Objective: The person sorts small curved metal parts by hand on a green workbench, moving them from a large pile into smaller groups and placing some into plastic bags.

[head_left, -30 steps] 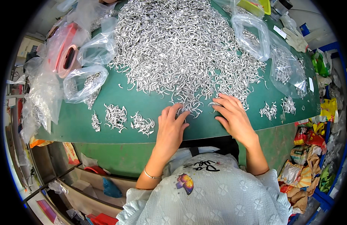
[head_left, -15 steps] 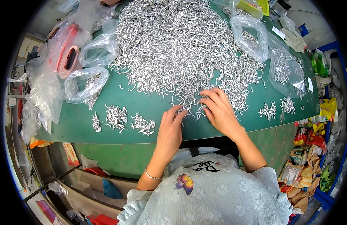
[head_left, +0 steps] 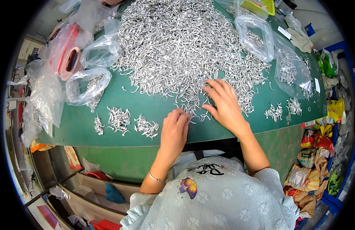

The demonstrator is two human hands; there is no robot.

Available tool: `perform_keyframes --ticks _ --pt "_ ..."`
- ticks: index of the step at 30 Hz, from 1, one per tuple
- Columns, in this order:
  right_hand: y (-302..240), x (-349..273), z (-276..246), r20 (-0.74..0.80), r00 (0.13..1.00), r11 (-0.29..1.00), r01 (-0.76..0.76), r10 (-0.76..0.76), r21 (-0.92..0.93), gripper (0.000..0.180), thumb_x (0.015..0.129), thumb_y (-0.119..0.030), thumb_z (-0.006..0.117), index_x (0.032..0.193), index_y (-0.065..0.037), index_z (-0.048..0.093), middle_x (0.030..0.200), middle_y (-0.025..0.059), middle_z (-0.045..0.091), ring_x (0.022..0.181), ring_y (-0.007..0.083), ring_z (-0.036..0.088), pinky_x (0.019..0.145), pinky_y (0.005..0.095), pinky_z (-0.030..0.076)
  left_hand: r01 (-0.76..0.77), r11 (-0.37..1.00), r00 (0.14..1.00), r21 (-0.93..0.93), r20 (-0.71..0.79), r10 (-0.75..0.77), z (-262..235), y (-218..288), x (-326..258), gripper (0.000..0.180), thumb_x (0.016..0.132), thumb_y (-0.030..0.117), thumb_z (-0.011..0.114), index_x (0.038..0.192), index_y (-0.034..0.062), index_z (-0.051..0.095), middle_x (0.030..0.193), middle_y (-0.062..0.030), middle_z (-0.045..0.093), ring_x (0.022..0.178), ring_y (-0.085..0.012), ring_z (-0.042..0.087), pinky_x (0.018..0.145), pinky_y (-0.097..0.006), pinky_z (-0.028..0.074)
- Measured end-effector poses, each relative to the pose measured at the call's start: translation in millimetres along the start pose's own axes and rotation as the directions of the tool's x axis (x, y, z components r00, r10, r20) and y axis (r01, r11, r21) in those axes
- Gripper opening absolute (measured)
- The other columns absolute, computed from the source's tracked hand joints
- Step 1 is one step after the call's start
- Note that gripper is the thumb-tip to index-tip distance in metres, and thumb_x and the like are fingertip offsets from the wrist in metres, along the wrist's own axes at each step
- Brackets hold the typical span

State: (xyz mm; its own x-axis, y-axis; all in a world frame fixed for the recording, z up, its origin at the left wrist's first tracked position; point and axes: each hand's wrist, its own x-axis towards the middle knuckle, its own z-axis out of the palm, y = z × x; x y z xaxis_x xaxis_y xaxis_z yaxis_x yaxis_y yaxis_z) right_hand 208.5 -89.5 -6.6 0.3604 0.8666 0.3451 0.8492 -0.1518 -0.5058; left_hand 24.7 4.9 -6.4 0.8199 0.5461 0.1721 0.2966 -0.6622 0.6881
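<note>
The green table (head_left: 154, 101) carries a large heap of small curved metal hooks (head_left: 185, 42) across its centre. Three small sorted piles (head_left: 125, 120) lie near the front-left edge, two more (head_left: 283, 109) at right. Clear plastic bags (head_left: 89, 82) rest along both sides.

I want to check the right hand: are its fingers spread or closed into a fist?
Spread. The right hand lies flat, fingers apart, on the pile of metal hooks.
</note>
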Motion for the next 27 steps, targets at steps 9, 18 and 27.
perform_keyframes --ticks 9,18,27 --pt "11.4 -28.7 -11.2 0.015 0.998 0.99 0.055 -0.057 0.13 0.024 0.074 0.006 0.069 0.096 -0.003 0.064 0.109 0.0079 0.061 0.1 0.0289 0.059 0.088 0.0398 0.047 -0.01 0.977 0.992 -0.212 -0.122 -0.016 8.8 0.3 6.8 0.016 0.082 -0.013 0.064 0.094 -0.002 0.061 0.098 -0.0122 0.057 0.085 -0.027 0.06 0.074 -0.033 0.05" --pt "33.5 -16.1 -26.5 -0.069 0.85 0.499 -0.239 0.522 0.833 0.019 0.094 0.006 0.056 0.109 0.003 0.067 0.115 0.0092 0.065 0.098 0.0128 0.062 0.079 0.0249 0.049 -0.005 0.863 0.964 -0.505 -0.232 -0.13 15.2 3.1 22.2 0.03 0.084 -0.015 0.06 0.11 -0.0001 0.064 0.117 -0.0127 0.057 0.101 -0.0211 0.062 0.078 -0.028 0.051" --pt "6.5 -33.7 -33.0 0.005 0.971 0.969 -0.24 0.24 -0.052 0.056 0.072 -0.014 0.082 0.123 -0.006 0.062 0.139 0.0116 0.05 0.131 0.0339 0.042 0.108 0.0476 0.029 0.025 0.994 0.999 0.108 -0.024 -0.023 -1.8 5.7 8.5 0.053 0.08 -0.002 0.07 0.13 0.0073 0.057 0.137 -0.0129 0.051 0.127 -0.035 0.046 0.105 -0.047 0.034"
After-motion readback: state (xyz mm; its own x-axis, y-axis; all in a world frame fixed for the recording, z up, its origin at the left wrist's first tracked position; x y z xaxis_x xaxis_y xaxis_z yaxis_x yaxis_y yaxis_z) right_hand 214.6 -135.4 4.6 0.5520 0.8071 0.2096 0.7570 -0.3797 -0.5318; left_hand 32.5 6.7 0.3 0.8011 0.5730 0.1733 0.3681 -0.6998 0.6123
